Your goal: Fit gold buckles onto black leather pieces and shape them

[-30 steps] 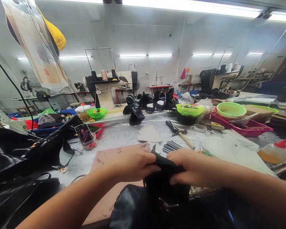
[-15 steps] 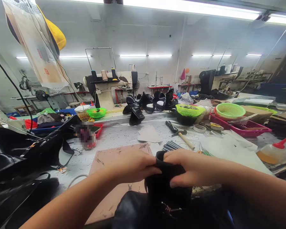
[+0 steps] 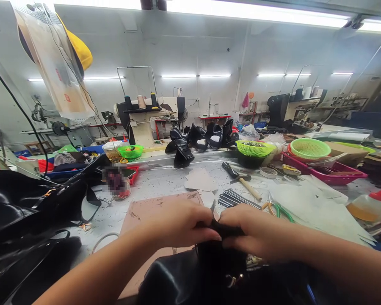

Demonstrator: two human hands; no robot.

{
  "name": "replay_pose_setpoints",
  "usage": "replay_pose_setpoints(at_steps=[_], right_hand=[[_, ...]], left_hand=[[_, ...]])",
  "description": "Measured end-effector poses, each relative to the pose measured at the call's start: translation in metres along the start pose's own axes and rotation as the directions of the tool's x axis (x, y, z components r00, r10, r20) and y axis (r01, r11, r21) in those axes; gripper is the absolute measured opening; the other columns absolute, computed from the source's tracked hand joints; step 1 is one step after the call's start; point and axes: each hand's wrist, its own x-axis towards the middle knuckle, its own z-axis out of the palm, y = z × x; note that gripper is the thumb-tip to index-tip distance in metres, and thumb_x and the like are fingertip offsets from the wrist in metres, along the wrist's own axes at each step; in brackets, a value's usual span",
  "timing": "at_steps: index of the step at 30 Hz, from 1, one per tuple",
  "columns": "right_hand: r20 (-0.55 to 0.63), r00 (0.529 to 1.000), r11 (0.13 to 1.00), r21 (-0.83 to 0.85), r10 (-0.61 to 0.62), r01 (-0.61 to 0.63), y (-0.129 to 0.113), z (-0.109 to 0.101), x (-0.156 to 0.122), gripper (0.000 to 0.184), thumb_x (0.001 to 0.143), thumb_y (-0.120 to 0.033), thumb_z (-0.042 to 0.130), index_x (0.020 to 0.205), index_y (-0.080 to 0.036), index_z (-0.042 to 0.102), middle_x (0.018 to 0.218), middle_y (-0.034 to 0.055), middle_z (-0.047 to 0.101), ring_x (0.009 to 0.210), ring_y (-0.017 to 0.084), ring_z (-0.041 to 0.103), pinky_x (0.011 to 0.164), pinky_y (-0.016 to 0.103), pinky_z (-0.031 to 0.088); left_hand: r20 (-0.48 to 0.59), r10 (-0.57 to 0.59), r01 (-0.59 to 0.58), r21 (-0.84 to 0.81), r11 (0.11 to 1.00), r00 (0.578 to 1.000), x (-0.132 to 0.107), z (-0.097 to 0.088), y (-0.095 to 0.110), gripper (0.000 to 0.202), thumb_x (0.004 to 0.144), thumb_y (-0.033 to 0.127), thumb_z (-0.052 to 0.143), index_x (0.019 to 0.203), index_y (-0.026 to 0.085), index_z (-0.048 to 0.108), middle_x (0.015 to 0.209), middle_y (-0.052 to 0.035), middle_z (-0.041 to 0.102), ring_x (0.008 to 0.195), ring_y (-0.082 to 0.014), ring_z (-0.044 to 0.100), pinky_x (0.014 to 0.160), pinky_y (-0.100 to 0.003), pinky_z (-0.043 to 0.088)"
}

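A black leather piece (image 3: 222,254) with a small gold-coloured metal fitting (image 3: 235,280) lies close in front of me, its lower part running out of view. My left hand (image 3: 189,224) pinches its upper edge between thumb and fingers. Close beside it, my right hand (image 3: 257,226) grips the same edge, thumb underneath. Between the two hands the dark edge is folded, and my fingers hide part of it. Beneath my left hand lies a pinkish board (image 3: 142,216). Just beyond my hands are black strips (image 3: 233,198) and green-handled scissors (image 3: 282,212).
A hammer (image 3: 250,188) and white sheets (image 3: 307,203) lie to the right, near a glue bottle (image 3: 365,207). More black leather (image 3: 51,216) covers the left side. Black leather pieces (image 3: 182,150), baskets (image 3: 254,148) and a sewing machine (image 3: 142,123) stand further back.
The upper edge of the black leather piece, which stood as an open loop, is now folded down between my hands. Its metal fitting has shifted right. My right hand has lowered its fingers.
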Motion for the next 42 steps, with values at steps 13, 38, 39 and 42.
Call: replay_pose_setpoints(at_steps=[13, 38, 39, 42], right_hand=[[-0.128, 0.990, 0.994, -0.091, -0.064, 0.053, 0.009, -0.018, 0.006, 0.007, 0.077, -0.013, 0.056, 0.074, -0.017, 0.060, 0.071, -0.0004, 0.059, 0.066, 0.013, 0.051, 0.061, 0.023, 0.037], [-0.056, 0.998, 0.988, -0.147, 0.042, -0.050, 0.010, -0.032, 0.006, 0.008, 0.076, -0.023, 0.058, 0.077, -0.016, 0.060, 0.068, -0.0009, 0.060, 0.061, 0.013, 0.051, 0.054, 0.021, 0.035], [-0.108, 0.994, 0.980, -0.196, 0.020, -0.041, 0.007, -0.029, 0.007, 0.009, 0.078, -0.024, 0.058, 0.075, -0.016, 0.060, 0.066, -0.0008, 0.060, 0.060, 0.012, 0.051, 0.054, 0.022, 0.034], [-0.243, 0.967, 0.953, -0.304, -0.071, -0.007, -0.002, -0.017, 0.009, 0.013, 0.081, -0.022, 0.057, 0.069, -0.018, 0.060, 0.062, -0.0007, 0.060, 0.058, 0.012, 0.051, 0.055, 0.023, 0.033]], left_hand=[[-0.272, -0.366, 0.111, -0.649, 0.753, 0.890, 0.001, 0.018, -0.012, 0.032, 0.064, 0.032, 0.071, 0.080, 0.019, 0.046, 0.077, 0.0020, 0.048, 0.066, -0.0128, 0.047, 0.061, -0.026, 0.037], [-0.492, -0.463, -0.197, -0.812, 0.549, 0.738, 0.012, 0.044, -0.003, 0.030, 0.066, 0.014, 0.066, 0.070, 0.020, 0.036, 0.061, 0.0080, 0.042, 0.057, -0.0065, 0.041, 0.053, -0.018, 0.034], [-0.505, -0.458, -0.191, -0.796, 0.574, 0.731, 0.012, 0.045, 0.000, 0.029, 0.067, 0.013, 0.065, 0.070, 0.019, 0.037, 0.061, 0.0078, 0.043, 0.057, -0.0066, 0.042, 0.054, -0.018, 0.034], [-0.521, -0.476, -0.216, -0.802, 0.557, 0.708, 0.008, 0.045, 0.010, 0.027, 0.067, 0.010, 0.065, 0.068, 0.018, 0.040, 0.060, 0.0073, 0.046, 0.057, -0.0058, 0.043, 0.054, -0.017, 0.035]])
